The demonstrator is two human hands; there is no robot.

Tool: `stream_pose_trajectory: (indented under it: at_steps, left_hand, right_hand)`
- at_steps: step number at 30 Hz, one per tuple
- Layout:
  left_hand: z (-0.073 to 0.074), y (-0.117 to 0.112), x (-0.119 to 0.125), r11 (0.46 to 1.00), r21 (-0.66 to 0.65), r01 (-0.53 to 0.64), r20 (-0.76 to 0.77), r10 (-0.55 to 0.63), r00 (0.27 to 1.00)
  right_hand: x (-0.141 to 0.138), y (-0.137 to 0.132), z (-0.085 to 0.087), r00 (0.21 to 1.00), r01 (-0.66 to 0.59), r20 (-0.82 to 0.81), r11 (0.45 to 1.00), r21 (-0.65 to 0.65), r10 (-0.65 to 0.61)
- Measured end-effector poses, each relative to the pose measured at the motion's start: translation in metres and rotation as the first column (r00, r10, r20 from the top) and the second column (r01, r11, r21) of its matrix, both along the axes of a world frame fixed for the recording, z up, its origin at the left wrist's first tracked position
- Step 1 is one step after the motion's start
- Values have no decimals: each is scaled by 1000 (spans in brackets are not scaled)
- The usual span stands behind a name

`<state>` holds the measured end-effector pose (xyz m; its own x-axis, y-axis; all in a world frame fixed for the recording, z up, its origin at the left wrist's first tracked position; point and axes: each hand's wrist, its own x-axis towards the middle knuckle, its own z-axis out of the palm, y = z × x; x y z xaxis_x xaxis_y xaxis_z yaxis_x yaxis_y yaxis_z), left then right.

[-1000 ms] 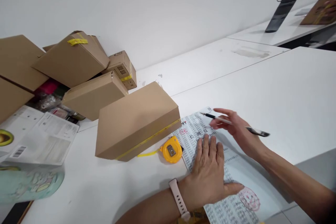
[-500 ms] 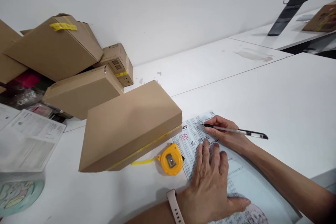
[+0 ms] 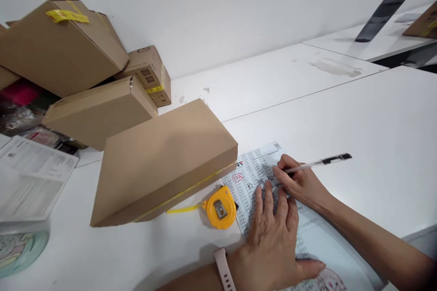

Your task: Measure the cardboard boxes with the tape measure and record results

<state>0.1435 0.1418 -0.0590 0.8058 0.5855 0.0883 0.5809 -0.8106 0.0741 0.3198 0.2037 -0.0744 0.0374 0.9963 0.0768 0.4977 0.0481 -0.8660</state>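
A printed sheet [image 3: 321, 236] covered in small text and red stamps lies on the white table [image 3: 358, 118]. My left hand [image 3: 273, 241] lies flat on it, fingers stretched out, a pale pink watch strap on the wrist. My right hand [image 3: 302, 184] is closed round a pen [image 3: 321, 162], its tip down on the sheet's upper part and its black cap pointing right. A yellow tape measure [image 3: 220, 207] sits just left of the sheet, with a short length of tape running under a flat cardboard box [image 3: 164, 159].
Several more cardboard boxes [image 3: 64, 50] are stacked at the back left against the wall. Printed leaflets [image 3: 30, 177] and a pale green round object [image 3: 20, 248] lie at the left edge. A black stand [image 3: 389, 4] and a brown box [image 3: 423, 25] sit on the far right desk.
My right hand has come down with the pen from above the sheet until the tip rests on the paper. The view has shifted slightly. My left hand stays flat on the sheet.
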Motion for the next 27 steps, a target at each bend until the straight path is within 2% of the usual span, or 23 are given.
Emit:
stream_pose_trajectory:
  at_steps: [6,15,27]
  left_hand:
    - [1,0,-1,997,79,-5,-4,5,1000]
    - [0,-2,-1,993,114,-23,11,22,1000]
    - [-1,-2,0,996,84,-25,16,23,1000]
  right_hand:
    - [-2,-1,1,1000,1,13,1000,6,-1]
    - [-3,0,0,1000,8,18,1000,-8,-8]
    - [-1,0,-3,1000,2,28,1000,-15,-1]
